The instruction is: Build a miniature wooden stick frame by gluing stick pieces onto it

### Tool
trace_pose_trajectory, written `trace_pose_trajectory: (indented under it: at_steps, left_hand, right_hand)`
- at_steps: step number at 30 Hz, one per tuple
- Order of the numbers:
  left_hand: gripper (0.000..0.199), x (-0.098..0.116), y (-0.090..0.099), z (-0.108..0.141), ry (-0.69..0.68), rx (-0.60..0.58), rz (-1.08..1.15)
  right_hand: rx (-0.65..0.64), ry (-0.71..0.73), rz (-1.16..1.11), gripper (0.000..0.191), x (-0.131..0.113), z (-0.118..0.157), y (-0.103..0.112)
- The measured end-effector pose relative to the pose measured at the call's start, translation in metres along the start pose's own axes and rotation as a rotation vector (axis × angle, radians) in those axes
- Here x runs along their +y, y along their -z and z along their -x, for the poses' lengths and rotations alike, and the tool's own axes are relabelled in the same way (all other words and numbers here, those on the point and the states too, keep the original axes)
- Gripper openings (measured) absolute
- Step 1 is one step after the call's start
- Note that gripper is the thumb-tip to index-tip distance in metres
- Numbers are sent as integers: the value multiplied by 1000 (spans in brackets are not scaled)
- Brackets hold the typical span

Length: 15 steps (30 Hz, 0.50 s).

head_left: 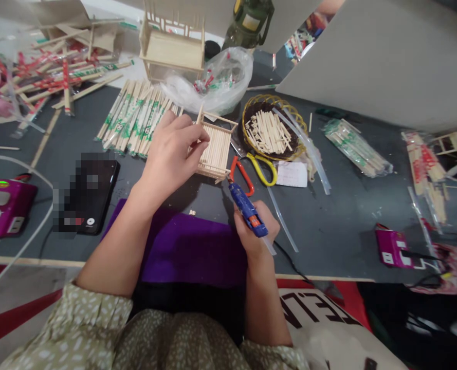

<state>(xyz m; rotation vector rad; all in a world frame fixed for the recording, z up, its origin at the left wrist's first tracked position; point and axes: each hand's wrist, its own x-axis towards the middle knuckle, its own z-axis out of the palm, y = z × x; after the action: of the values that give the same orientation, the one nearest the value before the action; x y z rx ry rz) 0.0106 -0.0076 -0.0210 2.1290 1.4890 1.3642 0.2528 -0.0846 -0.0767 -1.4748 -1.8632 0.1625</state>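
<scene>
1. Head view, left of the frame: a black phone point(97, 190) lies on the bench point(340, 221); glue drips should be kept off it.
2. Left of centre: wrapped chopsticks point(133, 115) lie in a row.
3. Centre: the left hand point(178, 146) has its fingers bent and narrow over the stick frame's left side; whether they grip a piece, I cannot tell. A steady, light pinch would serve best.
4. Centre: the stick frame point(215, 149) sits on the bench.
5. Right of centre: the right hand's point(257, 226) fingers wrap the blue glue gun point(247, 205), nozzle at the frame's lower right corner. Small dabs suit such thin sticks.
6. Further right: scissors point(256, 168) lie near a basket point(267, 98) of cut sticks point(269, 131).
</scene>
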Motion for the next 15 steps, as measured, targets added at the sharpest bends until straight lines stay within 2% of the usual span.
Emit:
trace_pose_trajectory:
  at_steps: [9,15]
  left_hand:
    - [9,-3,-3,1,-8,39,-6]
    - [10,-2,0,0,0,10,-6]
  right_hand:
    - [-28,-65,48,29,-1,-2,1]
    - [-20,-63,8,31,0,-2,0]
